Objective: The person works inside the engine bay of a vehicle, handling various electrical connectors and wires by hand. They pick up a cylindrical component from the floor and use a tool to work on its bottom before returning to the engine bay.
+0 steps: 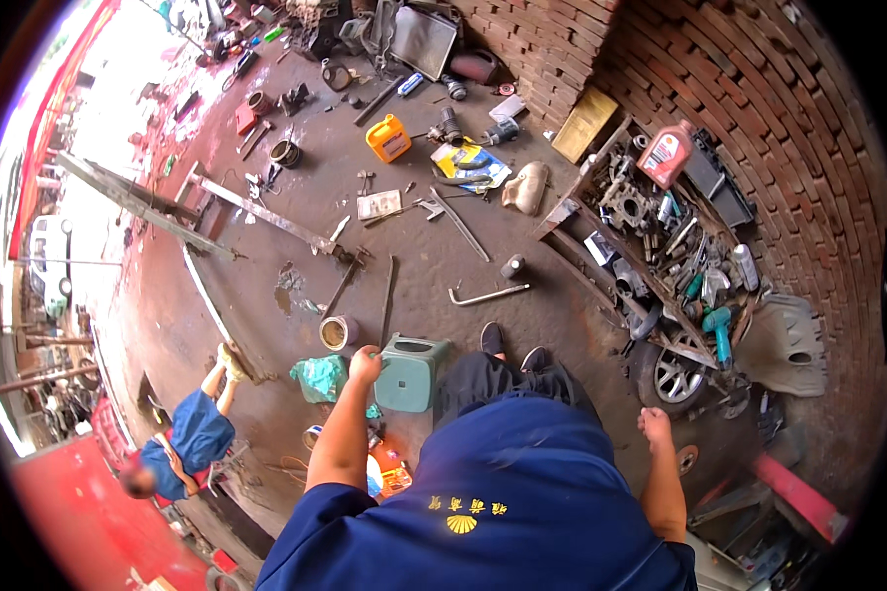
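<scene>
I stand on a dark, oily workshop floor in a blue shirt. My left hand (366,364) reaches down and closes on the rim of a small green plastic stool (411,372) in front of my black shoes (511,347). My right hand (654,426) hangs free at my side, fingers loosely curled, holding nothing, near a car wheel (672,376) on the floor.
A cluttered wooden shelf of tools and parts (650,246) lies along the brick wall at the right. An L-shaped wrench (488,294), a tin can (337,333), a green rag (320,378), an orange jug (388,137) and metal bars (266,215) litter the floor. Another person in blue (192,438) crouches at lower left.
</scene>
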Demonstrator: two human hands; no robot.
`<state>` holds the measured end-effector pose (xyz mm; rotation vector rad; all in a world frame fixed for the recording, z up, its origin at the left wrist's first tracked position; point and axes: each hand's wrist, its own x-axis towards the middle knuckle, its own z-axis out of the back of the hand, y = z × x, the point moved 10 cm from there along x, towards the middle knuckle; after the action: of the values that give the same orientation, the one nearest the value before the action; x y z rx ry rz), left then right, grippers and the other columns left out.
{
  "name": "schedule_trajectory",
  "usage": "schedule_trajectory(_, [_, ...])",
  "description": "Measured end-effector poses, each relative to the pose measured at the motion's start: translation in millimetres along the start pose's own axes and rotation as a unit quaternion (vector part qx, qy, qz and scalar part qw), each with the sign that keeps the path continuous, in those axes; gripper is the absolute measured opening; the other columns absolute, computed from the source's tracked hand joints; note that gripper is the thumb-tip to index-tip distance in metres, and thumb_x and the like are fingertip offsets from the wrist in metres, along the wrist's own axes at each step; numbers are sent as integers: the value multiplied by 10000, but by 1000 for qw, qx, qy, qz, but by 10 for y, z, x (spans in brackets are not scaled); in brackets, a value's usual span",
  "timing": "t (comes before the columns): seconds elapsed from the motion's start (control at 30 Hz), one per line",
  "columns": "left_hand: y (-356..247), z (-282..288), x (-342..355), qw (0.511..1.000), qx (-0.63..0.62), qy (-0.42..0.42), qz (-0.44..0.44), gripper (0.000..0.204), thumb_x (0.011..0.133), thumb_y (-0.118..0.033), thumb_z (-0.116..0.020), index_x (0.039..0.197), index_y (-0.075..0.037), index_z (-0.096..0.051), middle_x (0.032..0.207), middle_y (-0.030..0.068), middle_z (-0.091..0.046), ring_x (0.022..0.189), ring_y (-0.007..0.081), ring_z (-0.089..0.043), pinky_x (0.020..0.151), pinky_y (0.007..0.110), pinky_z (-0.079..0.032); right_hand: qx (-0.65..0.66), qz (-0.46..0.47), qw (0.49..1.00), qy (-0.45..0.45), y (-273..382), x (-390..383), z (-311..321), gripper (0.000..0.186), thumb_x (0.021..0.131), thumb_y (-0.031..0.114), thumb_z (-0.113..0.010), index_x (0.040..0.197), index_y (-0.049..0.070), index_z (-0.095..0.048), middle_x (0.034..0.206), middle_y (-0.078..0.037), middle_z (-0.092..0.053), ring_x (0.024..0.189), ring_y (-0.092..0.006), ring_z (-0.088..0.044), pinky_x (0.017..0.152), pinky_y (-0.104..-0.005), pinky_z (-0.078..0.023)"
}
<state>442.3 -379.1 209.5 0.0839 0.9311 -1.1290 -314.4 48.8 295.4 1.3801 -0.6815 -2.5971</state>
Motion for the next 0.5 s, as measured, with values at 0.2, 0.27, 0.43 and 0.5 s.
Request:
schedule_trajectory(0.2, [526, 106, -388, 994, -89, -49, 44, 342, 917, -193, -696, 1214, -33, -749, 1114, 211, -772, 1039, 323, -751, 938, 413, -571, -43, -18, 999, 28, 673, 10, -326, 179, 1047, 226, -631, 1046, 50, -666, 795, -9, -656, 614, -86, -577, 506, -242, -402])
schedule_trajectory(0.27, [619, -90, -536, 992, -114, -37, 49, 343, 921, -183, -697, 1224, -30, -743, 1119, 209, -771, 1025, 318, -752, 930, 408, -573, -54, 39, 996, 53, 1200, 86, -545, 164, 1044, 212, -642, 1047, 52, -680, 811, 1, -658, 664, -90, -583, 585, -258, -446])
schedule_trajectory(0.43, [426, -593, -926, 985, -170, 23, 24, 348, 935, -176, -693, 1243, -19, -730, 1154, 219, -757, 1070, 316, -732, 954, 403, -559, -149, 186, 965, 113, 2440, 169, -1233, 180, 1038, 188, -636, 1085, 22, -689, 835, 3, -653, 774, -113, -592, 752, -289, -496])
schedule_trajectory(0.5, [752, -827, -1045, 984, -178, 7, 15, 359, 938, -184, -694, 1260, -30, -728, 1173, 221, -752, 1109, 325, -717, 977, 410, -545, -152, 220, 955, 133, 2878, 130, -1588, 246, 1034, 209, -637, 1156, 4, -696, 913, -31, -699, 849, -135, -652, 815, -300, -521])
